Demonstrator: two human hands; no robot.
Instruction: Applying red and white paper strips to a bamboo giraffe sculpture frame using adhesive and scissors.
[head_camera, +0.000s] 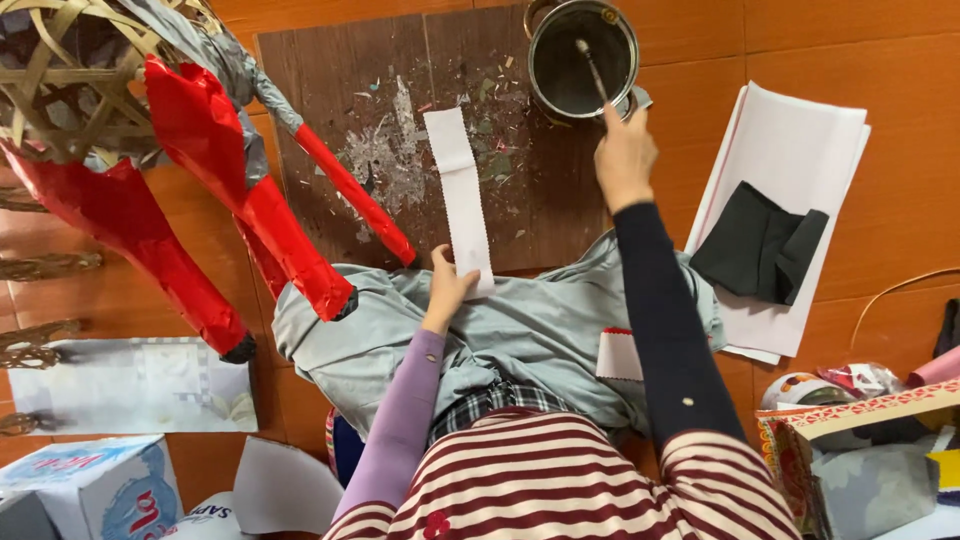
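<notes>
We held a white paper strip (459, 195) flat on the brown board (330, 90) while reaching into the metal pot (583, 58).

The strip ran lengthwise away from us, its near end pinned under the fingers of our left hand (446, 285), pressed together. Our right hand (625, 155) was well apart, to the right, fingers pinching a brush handle (592, 68) in the pot. The strip looked plain, clean and slightly skewed.

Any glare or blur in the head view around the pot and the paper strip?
Head view: even light, soft shadows; slight shine on the pot rim; paper strip sharp; right hand and left hand show no real blur.
</notes>
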